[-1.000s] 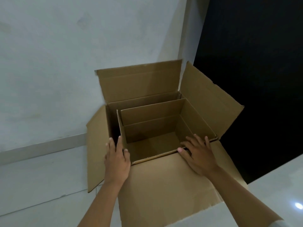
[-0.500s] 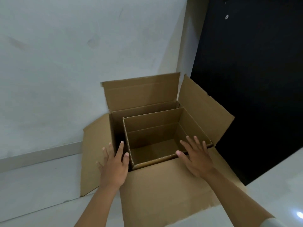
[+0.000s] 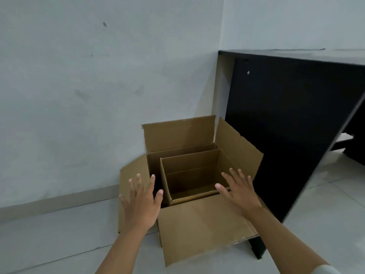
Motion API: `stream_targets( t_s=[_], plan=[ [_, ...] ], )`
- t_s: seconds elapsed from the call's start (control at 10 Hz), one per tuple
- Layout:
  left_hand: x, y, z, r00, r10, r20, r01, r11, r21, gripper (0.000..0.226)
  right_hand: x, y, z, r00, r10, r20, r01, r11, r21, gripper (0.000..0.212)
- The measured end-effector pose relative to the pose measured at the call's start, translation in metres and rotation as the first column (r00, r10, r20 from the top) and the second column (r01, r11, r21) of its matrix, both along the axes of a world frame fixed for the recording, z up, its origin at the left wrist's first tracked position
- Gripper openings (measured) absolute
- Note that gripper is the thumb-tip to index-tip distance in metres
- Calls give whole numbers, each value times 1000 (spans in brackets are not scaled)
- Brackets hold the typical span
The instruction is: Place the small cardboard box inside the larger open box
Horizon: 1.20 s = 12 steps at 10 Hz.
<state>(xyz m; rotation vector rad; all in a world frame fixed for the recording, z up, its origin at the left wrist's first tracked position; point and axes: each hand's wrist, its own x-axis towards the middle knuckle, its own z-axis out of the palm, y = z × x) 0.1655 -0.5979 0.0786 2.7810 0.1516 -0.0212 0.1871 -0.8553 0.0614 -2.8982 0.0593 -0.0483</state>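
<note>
The small brown cardboard box [image 3: 190, 176] sat inside the larger open brown cardboard box [image 3: 178, 135], below the centre of the frame, its open top facing up and its own interior empty as far as could be seen. It was pushed toward the right wall of the larger box, with a dark gap on the left and a narrower one at the back. Its long axis ran left to right across the frame. The left hand [image 3: 141, 202] hovered with fingers spread and holding nothing, just left of the small box's near-left corner. The right hand [image 3: 240, 191], equally splayed and empty, lay over its near-right corner; contact could not be told. Both hands seemed about equally near. Placement looked done, so the likely move was withdrawal.
</note>
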Motion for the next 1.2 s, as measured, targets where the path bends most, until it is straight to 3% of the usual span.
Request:
stream_targets(
  t_s=[0.1, 0.2, 0.4, 0.6, 0.7, 0.8, 0.9, 1.0, 1.2],
  plan=[
    [-31, -1, 20, 1000, -9, 18, 9, 1000, -8, 58, -30, 5, 24, 999, -9, 43, 9, 1000, 11, 80],
    [-62, -1, 42, 998, -32, 59, 31, 999, 10, 59, -63, 5, 48, 996, -15, 93, 10, 999, 54, 64],
    [-108, 12, 93, 977, -44, 209, 32, 998, 60, 59, -112, 9, 89, 980, -2, 199, -15, 996, 86, 62],
    [-120, 20, 112, 974, -48, 221, 26, 994, 103, 62, -122, 7, 103, 976, 6, 217, -18, 999, 50, 64],
    [-111, 16, 111, 971, -70, 231, 40, 991, 130, 63, -112, 5, 103, 979, -8, 202, 1, 999, 34, 80],
    [-95, 12, 106, 966, -82, 246, 45, 987, 153, 64, -99, 3, 98, 976, -11, 216, 3, 999, 36, 115],
    [-80, 11, 103, 962, -74, 263, 30, 985, 168, 65, -91, 1, 101, 970, -1, 243, -9, 999, 39, 110],
    [-72, 10, 104, 957, -67, 284, 23, 987, 156, 67, -90, 0, 108, 964, 16, 264, -26, 999, 33, 70],
    [-70, 12, 142, 975, -51, 217, 15, 986, 167, 68, -92, -2, 144, 977, 11, 211, -25, 998, 65, 63]
  ],
)
